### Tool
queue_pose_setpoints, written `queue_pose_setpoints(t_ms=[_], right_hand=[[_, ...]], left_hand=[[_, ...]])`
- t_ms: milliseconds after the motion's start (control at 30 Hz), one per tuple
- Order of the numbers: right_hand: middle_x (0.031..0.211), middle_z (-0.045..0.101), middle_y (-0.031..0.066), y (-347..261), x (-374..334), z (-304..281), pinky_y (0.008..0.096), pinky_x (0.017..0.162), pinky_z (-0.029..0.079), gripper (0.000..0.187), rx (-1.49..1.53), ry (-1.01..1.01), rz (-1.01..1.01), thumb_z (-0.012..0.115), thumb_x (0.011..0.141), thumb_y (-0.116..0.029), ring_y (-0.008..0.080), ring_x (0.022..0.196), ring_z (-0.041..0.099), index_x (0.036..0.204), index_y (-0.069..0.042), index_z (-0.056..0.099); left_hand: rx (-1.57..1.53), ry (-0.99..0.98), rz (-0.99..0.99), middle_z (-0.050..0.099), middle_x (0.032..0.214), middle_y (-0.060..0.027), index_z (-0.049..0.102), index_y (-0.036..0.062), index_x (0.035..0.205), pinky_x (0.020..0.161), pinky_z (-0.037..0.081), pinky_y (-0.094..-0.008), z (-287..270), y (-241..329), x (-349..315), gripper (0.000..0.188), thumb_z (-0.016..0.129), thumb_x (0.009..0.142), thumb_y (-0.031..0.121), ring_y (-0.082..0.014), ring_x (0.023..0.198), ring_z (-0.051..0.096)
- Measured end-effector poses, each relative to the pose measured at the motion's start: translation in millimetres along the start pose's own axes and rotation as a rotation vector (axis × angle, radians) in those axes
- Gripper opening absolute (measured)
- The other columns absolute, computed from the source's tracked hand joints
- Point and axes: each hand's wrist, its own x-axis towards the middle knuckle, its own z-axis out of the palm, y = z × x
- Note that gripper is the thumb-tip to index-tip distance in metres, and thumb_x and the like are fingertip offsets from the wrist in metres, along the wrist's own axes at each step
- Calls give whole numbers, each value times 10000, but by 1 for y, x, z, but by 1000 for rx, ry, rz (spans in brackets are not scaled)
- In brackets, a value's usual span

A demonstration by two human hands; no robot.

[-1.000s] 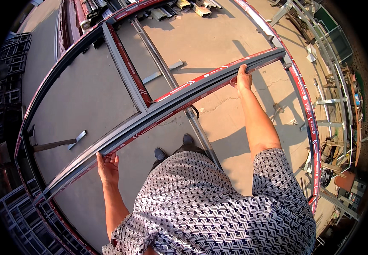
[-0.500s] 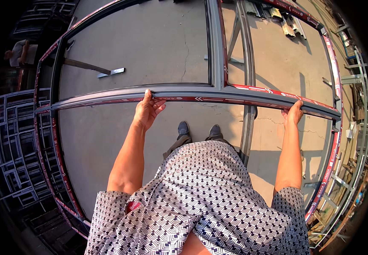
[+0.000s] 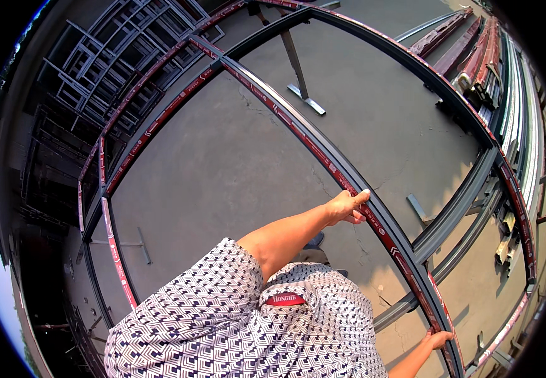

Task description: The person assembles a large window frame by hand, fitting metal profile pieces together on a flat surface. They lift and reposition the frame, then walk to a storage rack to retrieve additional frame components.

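Note:
A large dark grey metal window frame (image 3: 311, 140) with red-and-white protective film stretches around me, and I stand within one of its openings. Its long crossbar runs diagonally from upper left to lower right. My left hand (image 3: 347, 206) is closed on this bar near its middle, thumb on top and fingers curled against the near side. Farther down the same bar, close to the lower right, my right hand (image 3: 437, 341) grips it too, its fingers partly hidden behind the profile. A shorter dark mullion (image 3: 459, 205) joins the crossbar between my hands, on the far side.
A support leg with a silver foot (image 3: 306, 99) stands on the concrete floor (image 3: 222, 164) beyond the crossbar. Stacked metal frames (image 3: 119, 60) fill the upper left. Long red-wrapped profiles (image 3: 484, 57) and bare metal lengths (image 3: 515, 104) lie at the far right.
My view has swung to the left, so the crossbar now slants instead of running across. Both hands remain on the bar. The stacked frames have shifted to the upper left of the picture.

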Motion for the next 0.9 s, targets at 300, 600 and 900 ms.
queue_pose_setpoints(t_ms=[300, 600, 900], right_hand=[[1399, 650, 201, -3, -21, 4, 494, 937, 594, 802, -43, 62, -36, 350, 1061, -636, 378, 1188, 667, 1353, 55, 634], [1459, 615, 168, -5, -103, 45, 563, 1029, 542, 745, 21, 13, 14, 292, 1077, -590, 361, 1233, 660, 1488, -1, 489], [1369, 582, 359, 6, -104, 55, 474, 799, 700, 820, -125, 260, -86, 248, 1076, -572, 451, 1141, 707, 1434, 157, 355]], left_hand=[[63, -28, -39, 756, 1065, -191, 722, -90, 1137, 824, 655, -367, -2, 2, 7, 791, 581, 1025, 680, -206, 837, 740], [133, -28, -113, 751, 1022, -137, 711, -14, 1120, 825, 650, -382, -9, 6, 12, 806, 551, 988, 765, -215, 898, 757], [213, -63, -185, 743, 1058, -132, 647, 6, 1123, 869, 634, -397, -13, 12, 11, 820, 556, 956, 804, -237, 948, 750]])
